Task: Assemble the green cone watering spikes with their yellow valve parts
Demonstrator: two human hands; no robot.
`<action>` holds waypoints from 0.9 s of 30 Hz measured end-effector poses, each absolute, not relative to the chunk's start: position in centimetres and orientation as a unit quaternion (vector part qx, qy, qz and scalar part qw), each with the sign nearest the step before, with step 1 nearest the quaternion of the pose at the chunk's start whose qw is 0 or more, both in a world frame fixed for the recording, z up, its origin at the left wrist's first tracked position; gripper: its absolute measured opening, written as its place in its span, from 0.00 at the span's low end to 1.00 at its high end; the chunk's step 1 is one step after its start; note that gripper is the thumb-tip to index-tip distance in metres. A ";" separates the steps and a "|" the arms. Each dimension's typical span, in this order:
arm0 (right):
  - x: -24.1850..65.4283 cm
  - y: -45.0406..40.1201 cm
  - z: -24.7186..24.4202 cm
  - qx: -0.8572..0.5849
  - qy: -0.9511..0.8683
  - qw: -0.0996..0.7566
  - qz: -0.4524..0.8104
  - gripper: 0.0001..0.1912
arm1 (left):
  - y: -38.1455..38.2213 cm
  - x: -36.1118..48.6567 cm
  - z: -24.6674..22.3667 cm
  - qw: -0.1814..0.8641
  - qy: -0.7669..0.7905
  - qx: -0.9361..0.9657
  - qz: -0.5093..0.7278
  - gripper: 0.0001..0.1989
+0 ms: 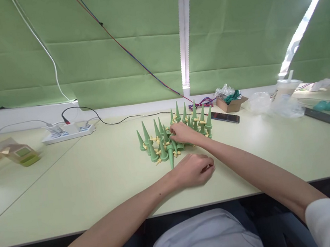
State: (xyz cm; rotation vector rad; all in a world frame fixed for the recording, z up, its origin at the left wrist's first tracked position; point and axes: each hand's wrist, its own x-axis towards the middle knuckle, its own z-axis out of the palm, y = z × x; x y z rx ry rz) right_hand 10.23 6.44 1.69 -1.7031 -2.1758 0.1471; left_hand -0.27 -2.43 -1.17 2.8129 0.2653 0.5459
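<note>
Loosely curled, the left hand [193,170] rests on the table [99,180], perhaps for support. Beyond, the right hand [182,132] reaches among green cones [163,152], mostly upright, seemingly steadied by broad bases; whether either hand grips anything cannot be told.

Cones [163,152] are kinda soft green, the little pieces [158,162] pale yellow. Table [98,168] is plain cream, blinds [126,11] are green too, power strip [85,131] is white, cardboard box [232,107] plain brown
</note>
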 end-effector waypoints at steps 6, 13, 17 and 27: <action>10.7 6.8 1.4 -0.596 -0.778 0.192 0.058 0.02 | -2.4 -0.3 -1.3 0.116 0.087 0.972 0.185 0.12; 11.6 6.6 0.7 -0.569 -0.791 0.221 0.052 0.01 | -2.5 -0.3 -1.1 0.123 0.087 0.972 0.182 0.12; 12.0 6.5 0.4 -0.537 -0.803 0.252 0.048 0.03 | -2.5 -0.3 -1.0 0.129 0.088 0.971 0.182 0.12; 12.4 5.8 0.7 -0.511 -0.814 0.277 0.012 0.04 | -2.5 -0.3 -1.0 0.125 0.082 0.971 0.188 0.13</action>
